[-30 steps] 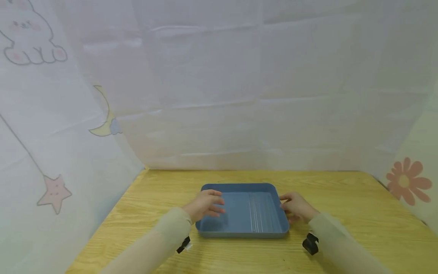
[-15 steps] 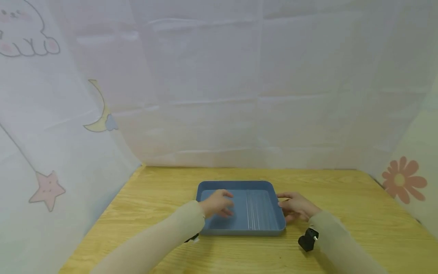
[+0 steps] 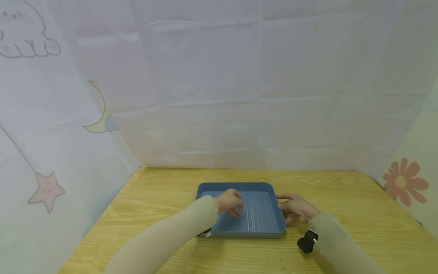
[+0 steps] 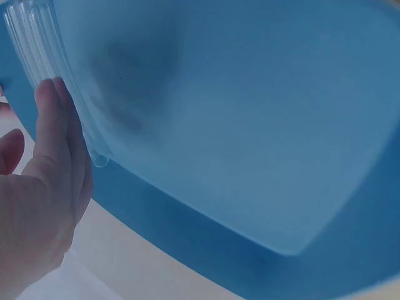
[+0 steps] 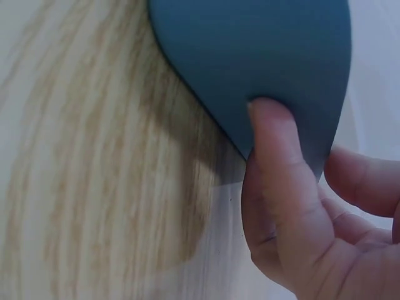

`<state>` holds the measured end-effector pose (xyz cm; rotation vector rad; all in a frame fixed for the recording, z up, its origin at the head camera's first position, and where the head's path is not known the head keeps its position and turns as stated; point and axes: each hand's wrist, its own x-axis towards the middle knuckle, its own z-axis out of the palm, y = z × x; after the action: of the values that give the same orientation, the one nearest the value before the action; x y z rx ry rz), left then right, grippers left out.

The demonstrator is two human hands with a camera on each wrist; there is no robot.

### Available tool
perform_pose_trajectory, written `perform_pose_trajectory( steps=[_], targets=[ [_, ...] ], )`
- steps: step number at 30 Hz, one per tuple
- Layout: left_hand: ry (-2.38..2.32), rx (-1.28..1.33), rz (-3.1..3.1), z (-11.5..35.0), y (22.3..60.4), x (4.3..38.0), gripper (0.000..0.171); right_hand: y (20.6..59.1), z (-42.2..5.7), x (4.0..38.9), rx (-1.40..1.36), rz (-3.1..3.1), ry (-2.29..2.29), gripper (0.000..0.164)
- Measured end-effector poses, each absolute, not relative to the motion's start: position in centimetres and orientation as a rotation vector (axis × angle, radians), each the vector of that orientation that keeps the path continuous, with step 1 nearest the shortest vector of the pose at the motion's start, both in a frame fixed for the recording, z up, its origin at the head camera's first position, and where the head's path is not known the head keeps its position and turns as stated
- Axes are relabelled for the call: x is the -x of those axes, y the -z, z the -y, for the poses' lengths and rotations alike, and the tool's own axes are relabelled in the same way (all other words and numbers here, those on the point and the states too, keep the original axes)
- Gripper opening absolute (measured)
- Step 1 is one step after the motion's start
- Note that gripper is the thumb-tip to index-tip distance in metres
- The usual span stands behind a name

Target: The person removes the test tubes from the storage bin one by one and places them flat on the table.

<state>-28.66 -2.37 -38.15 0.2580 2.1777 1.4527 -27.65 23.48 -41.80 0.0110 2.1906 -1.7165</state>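
A shallow blue tray point(image 3: 236, 186) lies on the table. Several thin, clear glass-like rods point(image 3: 261, 213) rest side by side in its right half; one rounded end shows in the left wrist view. Over the middle of the tray, my left hand point(image 3: 232, 202) hovers just left of the rods, holding nothing. Its fingers point(image 4: 53, 119) look fairly straight and overlap the rods in the left wrist view; contact cannot be told. My right hand point(image 3: 297, 207) holds the tray's right side wall, one fingertip against the outer face point(image 5: 275, 125) and another at the rim.
The wooden table point(image 3: 154, 213) extends around the tray. A pale hanging sheet point(image 3: 212, 95) closes off the back and both sides. A black wrist device point(image 3: 307, 242) hangs below my right sleeve.
My left hand has moved rightward across the tray, from its left wall toward the rods. The right hand stays at the right wall. The view has shifted slightly.
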Motion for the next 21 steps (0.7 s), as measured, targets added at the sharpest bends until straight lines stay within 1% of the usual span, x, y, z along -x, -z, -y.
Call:
perform_pose_trajectory(
  steps=[6, 12, 16, 19, 21],
  targets=[
    [-1.351, -0.216, -2.208, 1.0, 38.7, 29.4, 0.048, 41.9, -23.5, 27.5, -0.043, -2.214, 1.692, 0.052],
    [-1.18, -0.158, -2.334, -0.7, 39.8, 30.2, 0.04, 41.9, -23.6, 27.3, -0.078, -2.227, 1.678, 0.053],
    [-1.094, -0.123, -2.411, -1.6, 40.4, 31.1, 0.036, 41.8, -23.4, 27.4, -0.087, -2.251, 1.669, 0.051],
    [-1.038, -0.115, -2.462, -1.9, 40.8, 31.6, 0.034, 41.7, -23.3, 27.5, -0.084, -2.26, 1.66, 0.049],
    [-1.007, -0.112, -2.487, -2.0, 40.9, 31.9, 0.036, 41.6, -23.2, 27.6, -0.077, -2.268, 1.659, 0.049]
  ],
)
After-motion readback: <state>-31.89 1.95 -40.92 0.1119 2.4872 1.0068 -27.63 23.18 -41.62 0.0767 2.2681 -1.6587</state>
